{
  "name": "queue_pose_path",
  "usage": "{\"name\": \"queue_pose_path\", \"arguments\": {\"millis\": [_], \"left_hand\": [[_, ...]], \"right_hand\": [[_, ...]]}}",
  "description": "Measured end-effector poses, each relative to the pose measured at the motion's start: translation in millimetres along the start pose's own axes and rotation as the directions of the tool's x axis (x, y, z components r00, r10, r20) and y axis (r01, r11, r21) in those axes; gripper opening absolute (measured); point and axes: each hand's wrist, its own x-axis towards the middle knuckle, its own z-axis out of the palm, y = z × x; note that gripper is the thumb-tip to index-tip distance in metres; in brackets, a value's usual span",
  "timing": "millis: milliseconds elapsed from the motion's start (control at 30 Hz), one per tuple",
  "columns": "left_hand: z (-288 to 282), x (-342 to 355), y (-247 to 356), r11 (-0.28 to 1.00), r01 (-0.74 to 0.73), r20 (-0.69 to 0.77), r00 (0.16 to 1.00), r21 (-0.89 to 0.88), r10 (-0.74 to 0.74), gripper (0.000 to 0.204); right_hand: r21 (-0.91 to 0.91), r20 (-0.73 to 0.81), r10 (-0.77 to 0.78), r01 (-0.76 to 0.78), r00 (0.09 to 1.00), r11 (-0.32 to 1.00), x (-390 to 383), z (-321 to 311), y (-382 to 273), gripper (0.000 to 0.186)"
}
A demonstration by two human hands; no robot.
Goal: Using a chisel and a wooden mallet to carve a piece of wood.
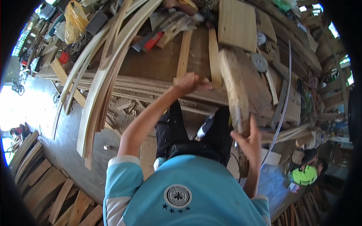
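Observation:
A long rough wooden slab [234, 86], pale at its far end and dark along its lower part, slants from the bench toward my right side. My right hand [249, 142] grips its near part, thumb across the face and fingers along the right edge. My left hand [190, 83] is over the bench's near edge, by the lower end of a narrow wooden strip [184, 52]. Its fingers are blurred and partly hidden, so any hold on the strip is unclear. A second strip [214, 56] lies between that hand and the slab.
Long bent wooden strips [113, 64] overhang the bench at left. A flat board [237, 24], a grey disc [259, 62] and a red-handled tool [152, 40] lie farther back. Curved planks [45, 180] are stacked at lower left. Another person in a bright yellow-green top [303, 175] is at right.

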Motion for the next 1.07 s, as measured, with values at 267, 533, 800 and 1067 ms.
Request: {"name": "queue_pose_path", "arguments": {"millis": [267, 533, 800, 1067], "left_hand": [[-14.9, 3.0, 11.7, 1.0, 0.023, 0.044, 0.999, 0.016, -0.023, 0.039], [-9.1, -2.3, 5.1, 1.0, 0.028, 0.03, 0.999, 0.01, -0.028, 0.04], [-13.9, 1.7, 10.2, 1.0, 0.004, 0.049, 0.999, 0.004, -0.004, 0.043], [-27.0, 1.9, 19.9, 0.998, 0.058, 0.102, 0.993, 0.039, -0.061, 0.037]], "right_hand": [[0.004, -0.237, -0.075, 0.078, 0.969, 0.997, 3.8, 10.0, -28.0, 0.069], [-0.054, -0.116, -0.156, 0.15, 0.981, 0.987, 8.0, -1.0, -27.8, 0.072], [-0.049, -0.044, 0.147, -0.149, 0.988, 0.988, 19.9, 21.1, 13.4, 0.078], [0.064, -0.301, -0.251, 0.282, 0.92, 0.957, 5.0, 0.6, -39.7, 0.072]]}}
